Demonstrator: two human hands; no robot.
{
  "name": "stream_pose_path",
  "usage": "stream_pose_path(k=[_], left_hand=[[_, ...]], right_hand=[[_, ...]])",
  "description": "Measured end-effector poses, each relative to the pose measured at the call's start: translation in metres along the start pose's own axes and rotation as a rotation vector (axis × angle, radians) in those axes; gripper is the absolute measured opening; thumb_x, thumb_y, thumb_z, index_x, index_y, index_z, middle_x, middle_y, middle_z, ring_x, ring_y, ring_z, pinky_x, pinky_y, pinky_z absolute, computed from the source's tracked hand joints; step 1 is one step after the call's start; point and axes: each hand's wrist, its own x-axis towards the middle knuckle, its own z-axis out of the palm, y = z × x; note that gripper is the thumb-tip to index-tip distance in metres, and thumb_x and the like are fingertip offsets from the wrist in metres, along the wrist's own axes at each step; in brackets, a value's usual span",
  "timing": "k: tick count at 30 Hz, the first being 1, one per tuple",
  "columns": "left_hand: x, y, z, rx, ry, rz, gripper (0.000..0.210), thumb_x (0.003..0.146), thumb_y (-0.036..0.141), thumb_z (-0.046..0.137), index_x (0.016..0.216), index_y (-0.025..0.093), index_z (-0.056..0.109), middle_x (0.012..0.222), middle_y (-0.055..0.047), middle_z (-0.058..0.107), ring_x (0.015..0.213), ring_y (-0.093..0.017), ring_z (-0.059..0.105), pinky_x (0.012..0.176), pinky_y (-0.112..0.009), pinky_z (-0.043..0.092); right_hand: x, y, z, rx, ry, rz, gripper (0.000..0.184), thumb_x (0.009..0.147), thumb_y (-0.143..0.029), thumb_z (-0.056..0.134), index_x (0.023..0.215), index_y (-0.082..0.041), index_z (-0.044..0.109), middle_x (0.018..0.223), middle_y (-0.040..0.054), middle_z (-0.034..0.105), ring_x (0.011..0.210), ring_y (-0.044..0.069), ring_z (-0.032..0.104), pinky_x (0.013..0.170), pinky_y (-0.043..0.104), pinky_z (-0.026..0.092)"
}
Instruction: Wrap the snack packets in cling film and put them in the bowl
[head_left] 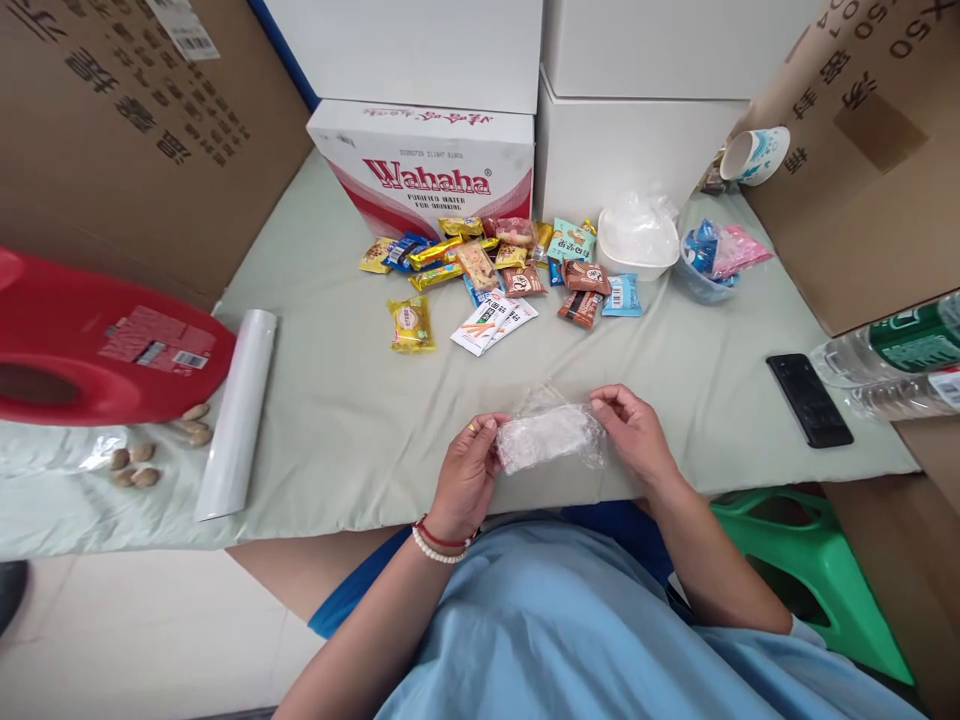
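A clear plastic packet (551, 437), white inside and crinkled, is held up just over the front edge of the cloth-covered table. My left hand (469, 470) pinches its left end between thumb and fingers. At the right end, the thumb and fingertips of my right hand (636, 432) grip the loose clear film. What the white content is, I cannot make out. Beyond the packet lie white printed sachets (491, 322) and a yellow snack packet (411, 325).
Several wrapped snacks (476, 265) are heaped before a Wahaha carton (435, 170). Right of them stand a white bowl (637, 250) and a blue bowl (705, 285) with wrappers. A phone (808, 400) and bottles (892, 345) lie right; a white roll (238, 415) and red jug (112, 345) left.
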Motion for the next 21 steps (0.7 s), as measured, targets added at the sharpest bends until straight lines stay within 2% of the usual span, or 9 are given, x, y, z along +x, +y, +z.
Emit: stream_pose_path(k=[2, 4, 7, 9, 11, 14, 17, 19, 21], left_hand=[[-0.001, -0.004, 0.001, 0.081, -0.024, 0.048, 0.049, 0.077, 0.056, 0.086, 0.107, 0.020, 0.074, 0.074, 0.003, 0.061, 0.065, -0.010, 0.052, 0.061, -0.023, 0.043], [-0.001, -0.006, 0.001, 0.185, -0.068, 0.096, 0.052, 0.082, 0.055, 0.082, 0.120, 0.021, 0.073, 0.073, 0.003, 0.063, 0.066, -0.012, 0.055, 0.066, -0.025, 0.045], [-0.002, -0.005, -0.001, 0.328, -0.121, 0.165, 0.056, 0.090, 0.057, 0.074, 0.132, 0.020, 0.069, 0.076, 0.000, 0.070, 0.071, -0.015, 0.061, 0.074, -0.028, 0.048], [-0.001, -0.003, -0.006, 0.390, -0.098, 0.203, 0.057, 0.093, 0.058, 0.069, 0.134, 0.019, 0.067, 0.078, -0.001, 0.072, 0.074, -0.016, 0.063, 0.078, -0.029, 0.049], [0.001, -0.003, -0.012, 0.399, -0.041, 0.209, 0.056, 0.093, 0.058, 0.068, 0.133, 0.019, 0.066, 0.085, -0.002, 0.075, 0.073, -0.015, 0.063, 0.079, -0.030, 0.050], [0.008, -0.004, -0.023, 0.337, 0.057, 0.171, 0.057, 0.092, 0.060, 0.068, 0.130, 0.019, 0.065, 0.101, -0.006, 0.077, 0.071, -0.014, 0.063, 0.076, -0.030, 0.052], [0.011, -0.006, -0.030, 0.353, 0.133, 0.227, 0.056, 0.093, 0.060, 0.066, 0.131, 0.020, 0.065, 0.106, -0.006, 0.078, 0.078, -0.015, 0.064, 0.079, -0.030, 0.053], [0.009, -0.005, -0.028, 0.426, 0.116, 0.288, 0.053, 0.096, 0.059, 0.064, 0.134, 0.022, 0.065, 0.110, -0.007, 0.078, 0.088, -0.017, 0.068, 0.087, -0.032, 0.054], [0.004, -0.004, -0.020, 0.490, 0.025, 0.316, 0.052, 0.099, 0.058, 0.062, 0.137, 0.023, 0.065, 0.115, -0.008, 0.079, 0.100, -0.021, 0.072, 0.095, -0.035, 0.054]], right_hand=[[-0.001, -0.004, 0.001, -0.203, -0.062, -0.215, 0.022, 0.094, -0.047, 0.071, 0.105, -0.029, 0.074, 0.102, 0.0052, 0.066, 0.067, 0.016, 0.050, 0.062, 0.032, 0.048], [0.000, -0.007, 0.008, -0.338, -0.277, -0.344, 0.031, 0.095, -0.041, 0.072, 0.124, -0.031, 0.071, 0.122, 0.0083, 0.065, 0.078, 0.018, 0.058, 0.070, 0.034, 0.053], [0.007, -0.006, 0.021, -0.475, -0.486, -0.413, 0.036, 0.098, -0.031, 0.066, 0.133, -0.027, 0.068, 0.118, 0.0097, 0.068, 0.092, 0.022, 0.065, 0.079, 0.035, 0.055], [0.010, -0.001, 0.024, -0.487, -0.492, -0.460, 0.025, 0.101, -0.025, 0.060, 0.123, -0.025, 0.072, 0.104, 0.0075, 0.068, 0.088, 0.020, 0.066, 0.078, 0.033, 0.055], [0.010, 0.002, 0.022, -0.435, -0.455, -0.533, 0.019, 0.102, -0.023, 0.059, 0.115, -0.024, 0.074, 0.104, 0.0066, 0.068, 0.087, 0.017, 0.067, 0.077, 0.030, 0.055], [0.004, 0.004, 0.008, -0.353, -0.327, -0.617, 0.018, 0.104, -0.020, 0.059, 0.110, -0.026, 0.075, 0.106, 0.0055, 0.068, 0.090, 0.016, 0.068, 0.077, 0.028, 0.055], [-0.005, 0.003, -0.007, -0.345, -0.258, -0.606, 0.018, 0.103, -0.019, 0.060, 0.107, -0.027, 0.076, 0.098, 0.0035, 0.068, 0.084, 0.015, 0.068, 0.072, 0.026, 0.054], [-0.011, 0.001, -0.009, -0.365, -0.241, -0.590, 0.018, 0.103, -0.020, 0.061, 0.109, -0.028, 0.075, 0.097, 0.0034, 0.067, 0.078, 0.014, 0.065, 0.066, 0.025, 0.053], [-0.014, -0.001, -0.001, -0.409, -0.247, -0.607, 0.021, 0.102, -0.021, 0.061, 0.117, -0.028, 0.074, 0.106, 0.0053, 0.067, 0.075, 0.013, 0.063, 0.065, 0.025, 0.053]])
